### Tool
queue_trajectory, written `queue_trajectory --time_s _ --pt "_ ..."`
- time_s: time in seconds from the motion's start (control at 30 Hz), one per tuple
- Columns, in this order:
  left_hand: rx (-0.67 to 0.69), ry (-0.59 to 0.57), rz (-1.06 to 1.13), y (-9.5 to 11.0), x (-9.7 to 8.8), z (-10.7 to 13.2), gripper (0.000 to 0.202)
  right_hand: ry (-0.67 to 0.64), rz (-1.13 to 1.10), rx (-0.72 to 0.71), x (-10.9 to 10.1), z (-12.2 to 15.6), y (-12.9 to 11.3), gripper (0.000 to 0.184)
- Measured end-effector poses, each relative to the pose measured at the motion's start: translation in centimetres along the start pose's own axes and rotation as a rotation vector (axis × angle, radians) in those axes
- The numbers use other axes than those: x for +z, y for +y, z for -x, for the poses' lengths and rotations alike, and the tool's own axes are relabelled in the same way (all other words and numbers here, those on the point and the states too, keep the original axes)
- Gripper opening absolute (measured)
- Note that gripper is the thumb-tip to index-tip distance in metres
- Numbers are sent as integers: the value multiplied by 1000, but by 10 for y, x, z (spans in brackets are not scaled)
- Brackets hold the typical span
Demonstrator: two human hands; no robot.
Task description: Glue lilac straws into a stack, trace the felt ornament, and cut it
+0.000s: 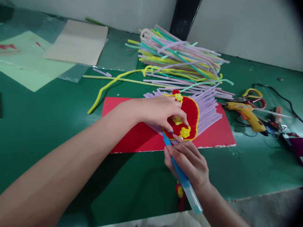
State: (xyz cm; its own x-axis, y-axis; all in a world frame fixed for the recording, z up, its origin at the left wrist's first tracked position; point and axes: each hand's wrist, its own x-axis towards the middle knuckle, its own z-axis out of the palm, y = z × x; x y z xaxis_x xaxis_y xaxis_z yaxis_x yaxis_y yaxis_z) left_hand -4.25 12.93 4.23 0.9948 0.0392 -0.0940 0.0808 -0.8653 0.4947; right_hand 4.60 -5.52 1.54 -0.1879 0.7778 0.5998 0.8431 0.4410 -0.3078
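Observation:
My left hand [161, 110] lies over a red fuzzy ornament [191, 110] with a yellow edge and yellow flowers [185, 132]. Its thumb and forefinger are apart and press on the ornament's face; the other fingers are partly hidden. Closed round a blue pen [178, 167] with a clear cap on its rear end is my right hand [191, 160]. The pen's tip touches or nearly touches the ornament's lower left edge. Under the ornament, lilac pipe cleaners [208, 110] lie side by side across a red board [132, 138].
A pile of coloured pipe cleaners [180, 60] lies behind the board. To the right are a yellow glue gun [251, 116], scissors [253, 94] and a black cord [284, 97]. Paper sheets [78, 42] lie at the back left. A red-yellow piece [180, 190] shows below my right hand.

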Motion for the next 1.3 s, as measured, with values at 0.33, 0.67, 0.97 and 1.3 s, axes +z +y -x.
queue_trajectory --time_s 0.33,0.67,0.97,1.3 --pt "23 11 18 -3 2 0 38 21 2 31 1 1 -1 23" --pt "8 -8 29 -1 0 -1 39 43 -19 33 2 3 -2 24" --pt "26 10 8 -2 2 -1 40 23 -15 37 3 2 -2 22" --pt "13 7 14 -2 1 -1 39 45 -30 26 4 2 -1 22"
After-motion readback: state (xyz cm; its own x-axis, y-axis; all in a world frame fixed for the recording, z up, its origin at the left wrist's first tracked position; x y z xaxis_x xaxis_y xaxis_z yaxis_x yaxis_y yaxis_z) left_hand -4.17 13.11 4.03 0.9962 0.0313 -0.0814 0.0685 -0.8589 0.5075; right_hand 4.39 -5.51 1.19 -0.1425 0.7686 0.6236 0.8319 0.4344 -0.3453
